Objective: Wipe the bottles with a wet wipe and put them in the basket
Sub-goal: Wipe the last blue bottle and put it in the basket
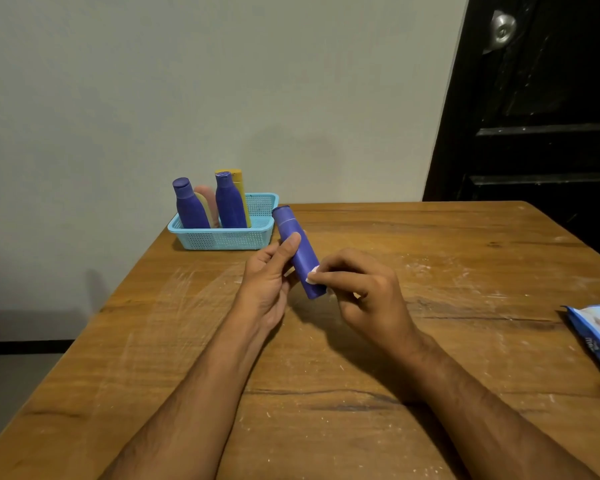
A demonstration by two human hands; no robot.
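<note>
A purple cylindrical bottle (pixel 297 249) is held tilted above the table, cap end pointing away toward the basket. My left hand (pixel 269 282) grips its middle from the left, thumb on top. My right hand (pixel 357 289) pinches a small white wet wipe (pixel 313 275) against the bottle's lower end. The light blue mesh basket (pixel 222 237) stands at the table's far left edge. It holds two purple bottles (pixel 189 206) (pixel 230 202), a pink one (pixel 208 199) and a yellow one (pixel 239 188), all upright.
The wooden table (pixel 326 375) has pale scuffs and white crumbs on it. A blue wet wipe pack (pixel 598 337) lies at the right edge. A plain wall is behind the basket and a dark door (pixel 534 116) stands at the back right.
</note>
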